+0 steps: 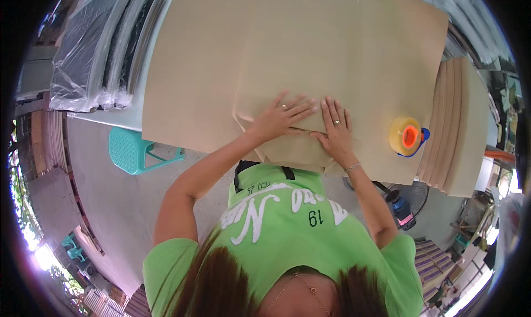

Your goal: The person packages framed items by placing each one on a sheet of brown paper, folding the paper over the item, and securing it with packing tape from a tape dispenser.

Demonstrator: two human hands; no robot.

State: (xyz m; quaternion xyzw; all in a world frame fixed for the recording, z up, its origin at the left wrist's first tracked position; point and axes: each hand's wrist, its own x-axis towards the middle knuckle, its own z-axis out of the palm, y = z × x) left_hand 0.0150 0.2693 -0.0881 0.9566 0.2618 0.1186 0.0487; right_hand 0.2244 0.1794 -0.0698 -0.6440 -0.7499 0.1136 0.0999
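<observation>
A brown cardboard piece [293, 151] with folded edges lies before me on a wide brown sheet [193, 57], its near end at the table's front edge. My left hand [279, 119] rests on the piece with fingers spread, slightly smeared by motion. Close on its right, my right hand [336, 133] lies flat on the cardboard, fingers stretched away from me and thumb out toward the left hand. Neither hand grips anything. Right of it sits a roll of yellowish tape [396, 135] with an orange core and a blue holder.
Plastic-wrapped panels [83, 63] stand on the table's left end. A turquoise stool [126, 151] is below that side. Stacked cardboard sheets [467, 123] lie at the right, with a fan [423, 198] and a dark blue bottle [399, 206] below.
</observation>
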